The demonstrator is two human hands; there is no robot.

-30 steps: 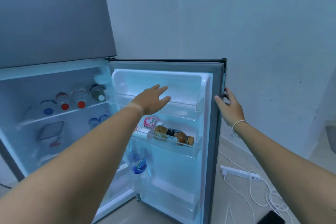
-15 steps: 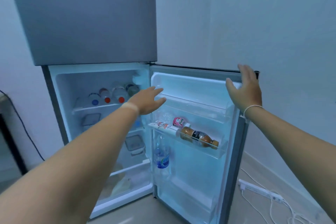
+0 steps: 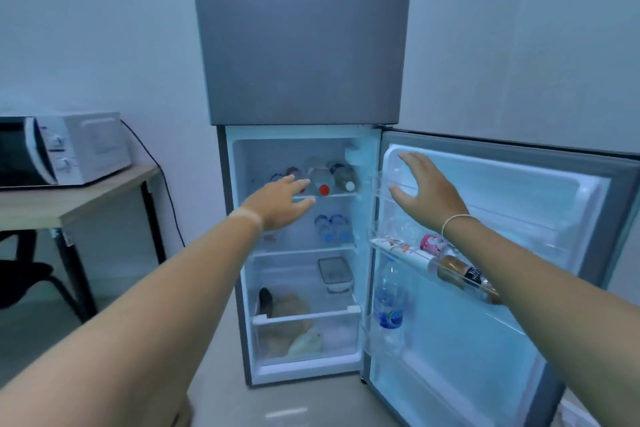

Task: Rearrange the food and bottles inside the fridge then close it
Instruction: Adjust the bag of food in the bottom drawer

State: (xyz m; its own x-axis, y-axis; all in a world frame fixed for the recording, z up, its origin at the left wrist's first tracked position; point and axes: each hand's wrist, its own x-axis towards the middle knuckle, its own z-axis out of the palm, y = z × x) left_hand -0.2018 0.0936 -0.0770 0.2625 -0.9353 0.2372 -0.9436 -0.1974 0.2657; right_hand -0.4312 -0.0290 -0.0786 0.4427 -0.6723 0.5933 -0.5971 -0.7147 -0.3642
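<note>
Pale walls surround the open fridge (image 3: 304, 45) at frame centre, bottles (image 3: 323, 180) on its top shelf. The left hand (image 3: 280, 203) and right hand (image 3: 427, 189) spread empty before it. A microwave (image 3: 62, 149) sits at left.

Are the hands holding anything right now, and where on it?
Nothing is held. The left hand reaches open toward the top shelf bottles; the right hand is spread open by the fridge door.
</note>
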